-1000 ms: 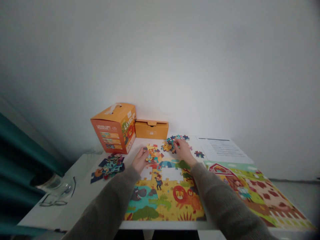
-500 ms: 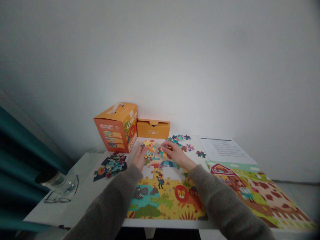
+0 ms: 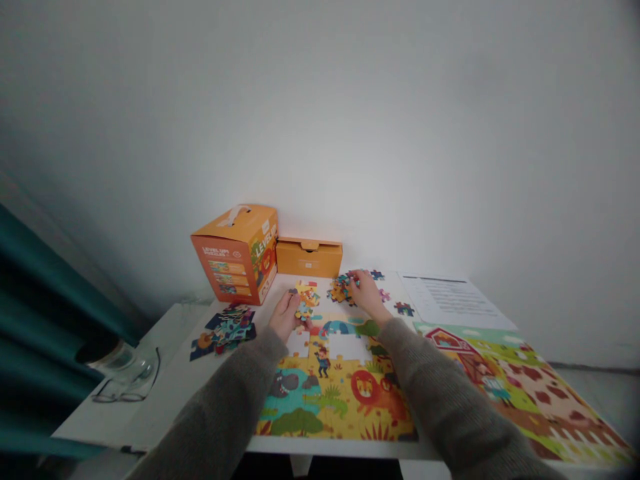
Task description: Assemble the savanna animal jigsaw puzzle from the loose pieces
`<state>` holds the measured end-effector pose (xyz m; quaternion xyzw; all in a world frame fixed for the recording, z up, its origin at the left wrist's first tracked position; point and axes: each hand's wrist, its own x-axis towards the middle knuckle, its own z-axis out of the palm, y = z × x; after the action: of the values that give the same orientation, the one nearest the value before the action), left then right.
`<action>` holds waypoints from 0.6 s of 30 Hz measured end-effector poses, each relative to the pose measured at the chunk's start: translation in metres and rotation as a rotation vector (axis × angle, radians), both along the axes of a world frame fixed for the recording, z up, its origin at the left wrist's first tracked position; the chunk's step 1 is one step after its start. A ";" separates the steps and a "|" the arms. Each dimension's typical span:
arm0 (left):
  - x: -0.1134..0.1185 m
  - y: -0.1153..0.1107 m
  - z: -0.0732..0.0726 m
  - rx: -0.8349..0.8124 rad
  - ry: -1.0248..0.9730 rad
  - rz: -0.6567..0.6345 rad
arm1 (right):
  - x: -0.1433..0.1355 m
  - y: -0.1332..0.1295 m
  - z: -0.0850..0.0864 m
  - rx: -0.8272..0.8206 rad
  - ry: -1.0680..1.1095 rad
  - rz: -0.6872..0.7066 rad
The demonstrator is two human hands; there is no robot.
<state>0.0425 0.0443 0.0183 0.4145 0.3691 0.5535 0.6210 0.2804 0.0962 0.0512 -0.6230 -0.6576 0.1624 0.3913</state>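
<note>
My left hand (image 3: 285, 316) is closed on jigsaw puzzle pieces (image 3: 303, 311) with yellow, orange and light blue print, just above the upper left of a partly assembled jigsaw puzzle (image 3: 330, 400). That puzzle shows a lion, a hippo and a crocodile, and white gaps break its upper part. Farther back, my right hand (image 3: 367, 293) reaches into a heap of loose puzzle pieces (image 3: 341, 290). Its fingers are bent together at the heap; what they pinch, if anything, is too small to make out.
A second pile of pieces (image 3: 230, 330) lies left. An orange puzzle box (image 3: 235, 263) and a low orange carton (image 3: 309, 259) stand against the wall. Right are a printed sheet (image 3: 450, 300) and a farm puzzle (image 3: 530, 393). Glasses (image 3: 120, 399) and a glass jar (image 3: 123, 367) sit far left.
My right hand has moved from beside my left hand back and right to the loose heap. My left hand stays near its place, still holding puzzle pieces.
</note>
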 end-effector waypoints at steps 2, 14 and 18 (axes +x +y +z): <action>0.000 0.000 0.000 0.022 0.034 -0.031 | -0.015 -0.010 0.005 -0.027 0.020 0.129; -0.006 -0.001 0.006 0.066 0.202 -0.212 | -0.041 -0.045 0.021 -0.099 0.352 0.314; -0.014 0.003 0.009 0.020 0.140 -0.034 | -0.013 -0.058 0.016 -0.152 0.380 0.325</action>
<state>0.0286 0.0468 0.0275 0.4646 0.3988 0.5161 0.5990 0.2674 0.0377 0.0668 -0.4952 -0.6494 0.3862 0.4289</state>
